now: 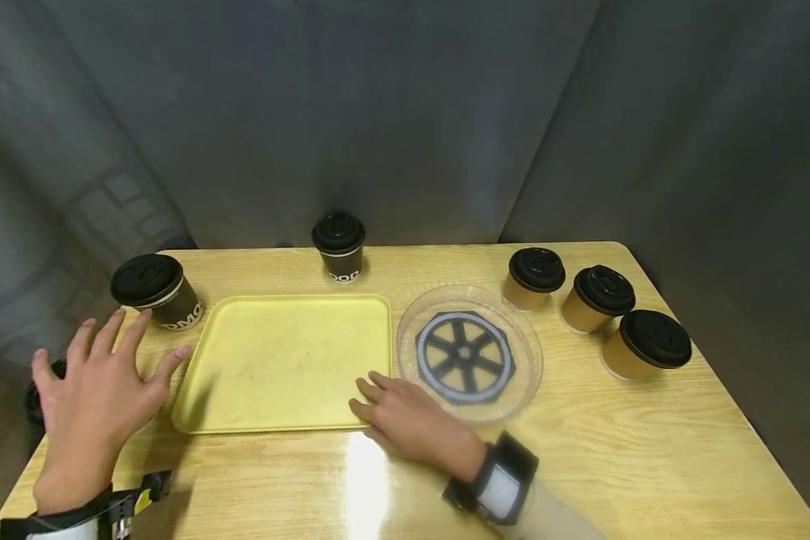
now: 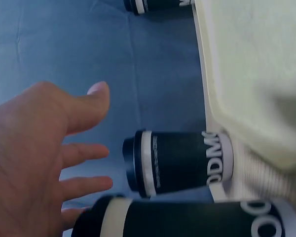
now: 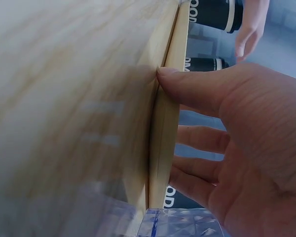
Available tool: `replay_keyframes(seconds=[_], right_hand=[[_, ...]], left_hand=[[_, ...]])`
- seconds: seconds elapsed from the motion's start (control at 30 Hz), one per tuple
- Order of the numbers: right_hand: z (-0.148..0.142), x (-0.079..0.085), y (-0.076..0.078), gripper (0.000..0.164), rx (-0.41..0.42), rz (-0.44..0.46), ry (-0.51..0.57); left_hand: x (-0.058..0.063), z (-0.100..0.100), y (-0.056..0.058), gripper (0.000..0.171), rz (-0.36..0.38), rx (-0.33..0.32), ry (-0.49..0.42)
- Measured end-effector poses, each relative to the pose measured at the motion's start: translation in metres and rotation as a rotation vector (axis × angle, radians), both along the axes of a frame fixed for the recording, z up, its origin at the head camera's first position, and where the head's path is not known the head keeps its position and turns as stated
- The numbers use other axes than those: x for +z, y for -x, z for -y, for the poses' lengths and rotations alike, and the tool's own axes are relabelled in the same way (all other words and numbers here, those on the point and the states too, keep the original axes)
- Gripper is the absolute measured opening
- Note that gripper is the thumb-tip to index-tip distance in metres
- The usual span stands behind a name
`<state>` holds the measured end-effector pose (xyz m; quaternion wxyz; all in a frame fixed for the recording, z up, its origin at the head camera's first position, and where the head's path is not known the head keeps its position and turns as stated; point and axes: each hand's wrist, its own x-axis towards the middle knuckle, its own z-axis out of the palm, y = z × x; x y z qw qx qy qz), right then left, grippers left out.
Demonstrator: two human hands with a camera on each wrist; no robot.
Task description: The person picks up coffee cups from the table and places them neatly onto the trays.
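My left hand [image 1: 97, 390] is spread with its fingers apart, near a lidded black paper cup [image 1: 175, 300] beside the tray's left edge. In the left wrist view its fingertips point toward this cup [image 2: 182, 158]. A second black cup [image 2: 187, 219] stands closer, mostly hidden behind the hand in the head view. At the front right corner of the yellow tray [image 1: 283, 360], my right hand [image 1: 418, 420] holds the rim. Its thumb lies against the outer side of the tray [image 3: 164, 133], with the fingers over the inside.
A round clear plastic dish [image 1: 533, 382] with a dark spoked base adjoins the tray's right side. Another black cup [image 1: 343, 262] stands behind the tray. Three brown cups with black lids, one of them the front cup [image 1: 628, 356], stand to the right. Grey curtain [image 1: 405, 120] hangs behind the table.
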<state>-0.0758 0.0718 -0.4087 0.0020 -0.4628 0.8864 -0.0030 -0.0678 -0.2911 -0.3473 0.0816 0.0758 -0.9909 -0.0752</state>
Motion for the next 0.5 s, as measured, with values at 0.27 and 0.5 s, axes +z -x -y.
replay_keyframes(seconds=[0.27,0.5], right_hand=[[0.0,0.001,0.001,0.041,0.001,0.011,-0.004],[0.0,0.001,0.0,0.041,0.0,0.009,0.0]], left_hand=[[-0.001,0.018,-0.016,0.087,0.015,0.133,0.014],[-0.006,0.025,-0.022,0.082,0.03,0.146,-0.006]])
